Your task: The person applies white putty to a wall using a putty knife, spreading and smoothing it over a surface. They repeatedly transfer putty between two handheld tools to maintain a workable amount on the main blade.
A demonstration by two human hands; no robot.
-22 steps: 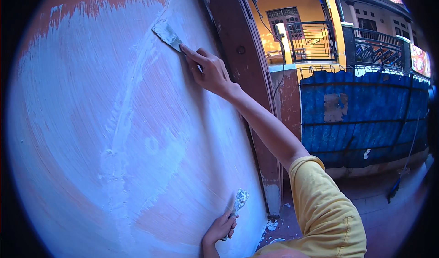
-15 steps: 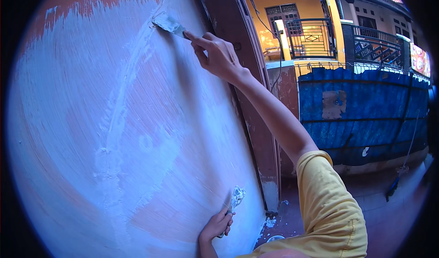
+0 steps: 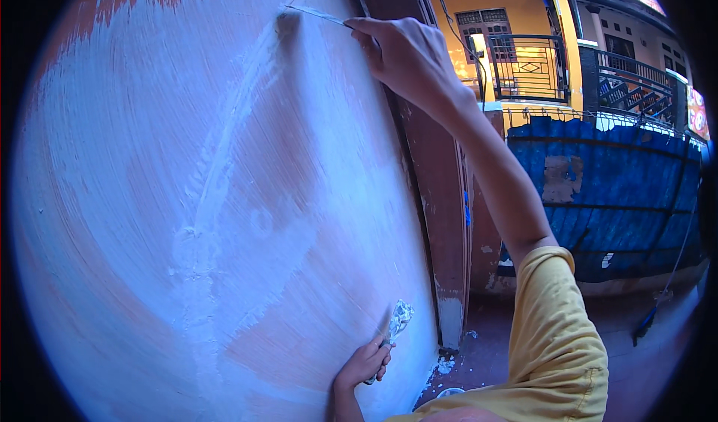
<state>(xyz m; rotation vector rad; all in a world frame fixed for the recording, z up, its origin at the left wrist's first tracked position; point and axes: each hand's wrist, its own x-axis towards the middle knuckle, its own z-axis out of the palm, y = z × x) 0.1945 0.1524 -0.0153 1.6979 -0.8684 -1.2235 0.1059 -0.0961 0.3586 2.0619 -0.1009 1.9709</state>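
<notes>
The right hand (image 3: 415,59) gripped a scraper (image 3: 318,14) at the streaked wall (image 3: 149,160); below it, the left hand (image 3: 364,364) clasped a caked tool (image 3: 401,317). Right of both stood a blue fence (image 3: 628,175).

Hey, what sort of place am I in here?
Probably outdoors at the front of a house, maybe a porch or yard: beside you is a reddish wall partly covered in pale coating, with a blue fence or gate across from it and a yellow building beyond.
</notes>
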